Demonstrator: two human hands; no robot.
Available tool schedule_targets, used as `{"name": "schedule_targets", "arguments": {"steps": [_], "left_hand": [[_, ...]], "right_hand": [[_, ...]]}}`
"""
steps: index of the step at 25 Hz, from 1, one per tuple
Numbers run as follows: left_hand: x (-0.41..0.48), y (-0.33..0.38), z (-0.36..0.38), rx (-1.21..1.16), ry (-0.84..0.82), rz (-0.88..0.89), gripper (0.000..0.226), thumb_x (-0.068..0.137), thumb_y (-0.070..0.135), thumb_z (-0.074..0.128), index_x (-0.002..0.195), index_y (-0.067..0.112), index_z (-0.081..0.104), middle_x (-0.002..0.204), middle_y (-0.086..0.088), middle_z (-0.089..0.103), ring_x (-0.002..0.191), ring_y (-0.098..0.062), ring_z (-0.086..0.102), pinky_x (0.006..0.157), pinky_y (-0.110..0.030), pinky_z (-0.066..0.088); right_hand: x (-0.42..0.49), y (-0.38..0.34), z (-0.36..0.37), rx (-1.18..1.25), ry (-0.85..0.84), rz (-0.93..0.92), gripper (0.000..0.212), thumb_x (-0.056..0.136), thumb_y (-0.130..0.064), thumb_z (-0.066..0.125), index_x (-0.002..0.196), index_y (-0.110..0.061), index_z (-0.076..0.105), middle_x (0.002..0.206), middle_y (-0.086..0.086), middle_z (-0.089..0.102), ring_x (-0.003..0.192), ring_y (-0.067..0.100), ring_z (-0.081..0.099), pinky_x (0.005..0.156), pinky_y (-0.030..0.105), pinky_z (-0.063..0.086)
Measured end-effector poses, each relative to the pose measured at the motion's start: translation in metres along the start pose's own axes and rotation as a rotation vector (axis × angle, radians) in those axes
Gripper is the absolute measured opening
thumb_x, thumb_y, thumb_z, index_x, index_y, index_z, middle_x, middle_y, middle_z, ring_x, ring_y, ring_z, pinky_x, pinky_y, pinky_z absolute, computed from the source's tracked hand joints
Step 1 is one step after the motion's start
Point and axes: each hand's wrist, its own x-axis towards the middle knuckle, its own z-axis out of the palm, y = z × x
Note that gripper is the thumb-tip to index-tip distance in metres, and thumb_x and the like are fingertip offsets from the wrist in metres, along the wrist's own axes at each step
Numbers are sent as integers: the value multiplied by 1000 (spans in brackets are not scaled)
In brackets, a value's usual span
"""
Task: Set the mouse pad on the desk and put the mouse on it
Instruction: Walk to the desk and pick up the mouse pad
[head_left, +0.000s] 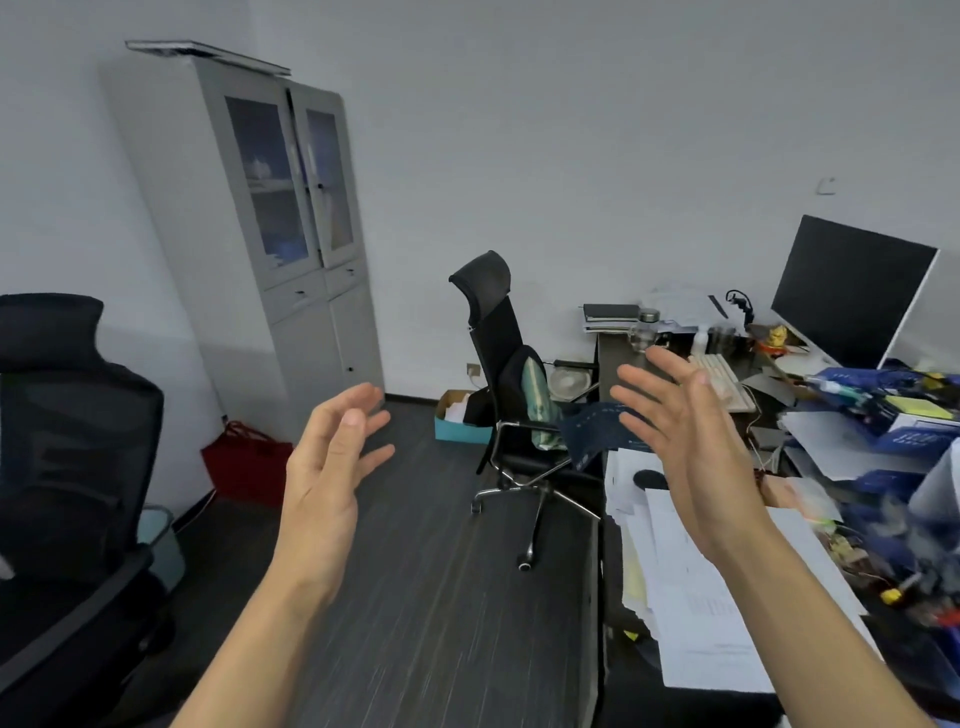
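Observation:
A dark blue mouse pad (597, 431) hangs over the left edge of the cluttered desk (602, 597), near the office chair's armrest. A black mouse (649, 478) lies on the white papers just right of the pad. My left hand (332, 467) is raised over the floor, left of the desk, fingers spread and holding nothing. My right hand (691, 441) is raised above the desk's left part, palm turned left, fingers apart and empty. It partly hides the pad's right end.
Stacks of white papers (696, 597) cover the near desk. A keyboard (727, 384), monitor (852, 296), jars and blue boxes (893, 410) crowd the far and right side. A black office chair (514, 395) stands beside the desk. Another chair (67, 467) is at left, a grey cabinet (280, 234) behind.

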Motion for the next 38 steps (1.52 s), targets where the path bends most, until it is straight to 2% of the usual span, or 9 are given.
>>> {"name": "schedule_targets", "arguments": {"steps": [4,9,15,19,22,25,30,32,38], "left_hand": [[113,-73,0,-62,-62,-19,42,93,48,48,125,26,62,133,4,65,125,-13,61,102,-46,50],[247,-143,28,-126,-195,-50,44,89,53,50,123,28,63,130,6,66,125,-12,60,102,-44,49],[363,-229,100,-201,-368,-124,43,91,51,50,124,26,63,135,1,63,124,-13,61,101,-43,50],[425,-285,159,-215,-452,-152,33,101,40,45,125,26,62,136,2,63,125,-13,60,102,-44,50],[475,-325,206,-204,-490,-168,41,95,50,48,126,28,62,136,3,63,126,-13,60,103,-46,49],[506,-353,236,-217,-504,-202,49,88,56,49,126,29,62,134,4,64,126,-13,60,104,-49,48],[553,-407,289,-206,-563,-262,55,88,56,47,131,24,59,137,3,62,127,-14,59,104,-48,48],[562,-431,305,-202,-580,-304,55,88,56,46,131,25,59,137,5,62,127,-12,59,103,-46,49],[571,-518,349,-202,-644,-415,48,89,54,46,128,29,60,134,9,62,126,-11,59,102,-43,49]], "right_hand": [[96,68,32,-53,54,4,100,68,-84,54,144,-20,48,134,6,65,125,21,62,111,48,42],[197,124,48,-135,160,2,95,73,-82,49,144,-19,47,135,6,65,125,19,62,109,42,43],[279,185,13,-180,377,33,63,95,-51,29,145,-17,46,136,7,63,125,19,62,111,42,42],[345,229,-23,-194,445,30,69,93,-62,32,145,-19,47,135,4,64,125,17,62,111,41,42],[403,257,-52,-200,478,50,91,77,-81,45,145,-20,48,135,4,64,125,17,62,108,38,43],[440,274,-68,-221,489,82,94,74,-84,45,144,-22,47,136,4,64,125,17,61,108,38,43],[495,312,-105,-274,555,129,82,85,-77,36,145,-23,47,137,3,64,127,17,60,112,44,40],[509,329,-120,-281,594,164,76,88,-71,32,145,-21,47,136,4,63,127,17,60,113,46,39],[535,392,-154,-328,683,252,77,86,-75,35,143,-26,48,137,3,63,128,18,59,113,44,39]]}}
